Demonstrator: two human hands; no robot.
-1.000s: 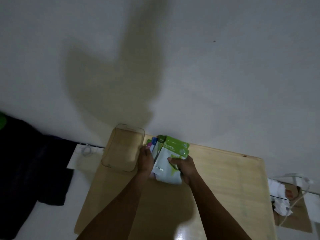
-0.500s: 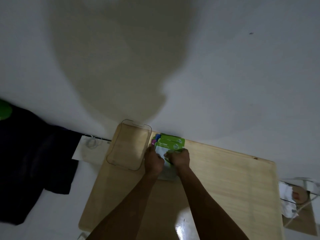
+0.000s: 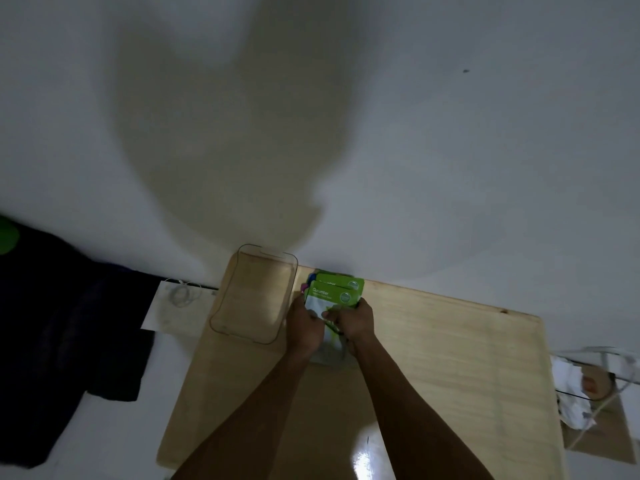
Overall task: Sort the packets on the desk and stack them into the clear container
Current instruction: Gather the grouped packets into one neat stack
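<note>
The packets were green-topped with white bodies, the front one marked "Cucumber", with blue and pink edges behind. They lay fanned on the counter just right of the bin. The left hand and right hand each pinched the packets' near ends.
</note>
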